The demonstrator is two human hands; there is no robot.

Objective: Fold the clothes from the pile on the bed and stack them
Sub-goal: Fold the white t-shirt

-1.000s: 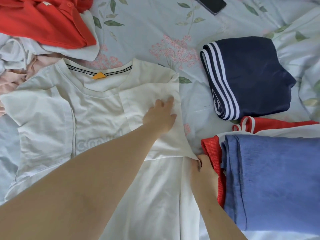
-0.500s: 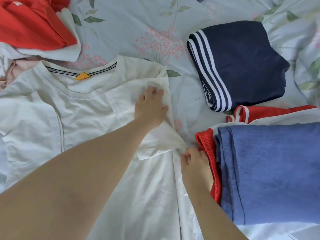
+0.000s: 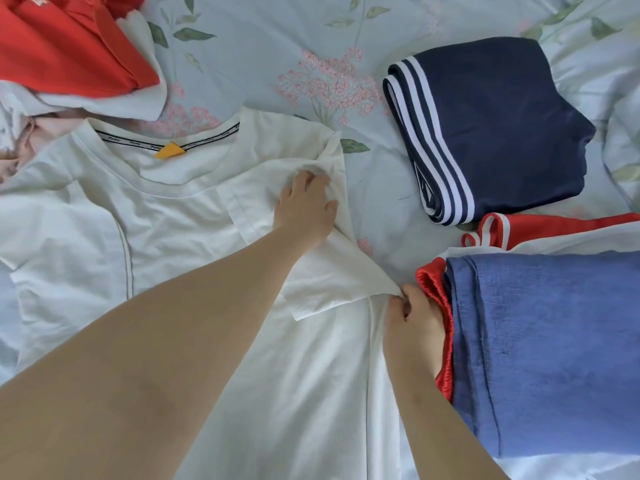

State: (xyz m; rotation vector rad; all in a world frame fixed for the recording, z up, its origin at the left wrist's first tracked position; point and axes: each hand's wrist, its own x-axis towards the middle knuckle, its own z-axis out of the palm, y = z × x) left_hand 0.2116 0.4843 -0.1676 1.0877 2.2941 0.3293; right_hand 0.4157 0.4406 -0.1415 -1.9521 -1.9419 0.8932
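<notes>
A white T-shirt [image 3: 180, 220] with an orange neck tag lies spread on the bed, collar away from me. Its right sleeve is folded in over the chest. My left hand [image 3: 304, 206] lies on that sleeve near the shoulder, fingers curled into the cloth. My right hand [image 3: 412, 327] pinches the sleeve's lower corner at the shirt's right edge. To the right sits a stack with a blue folded garment [image 3: 547, 348] on top of red shorts [image 3: 436, 306]. A folded navy garment with white stripes [image 3: 491, 126] lies beyond it.
The unfolded pile sits at the far left: a red garment [image 3: 62, 46] over white and pink clothes [image 3: 31, 136]. The floral bedsheet [image 3: 277, 53] shows between the shirt and the navy garment.
My left hand slid up the folded sleeve towards the shoulder and bunched the cloth. My right hand kept hold of the sleeve corner. The camera tipped down slightly.
</notes>
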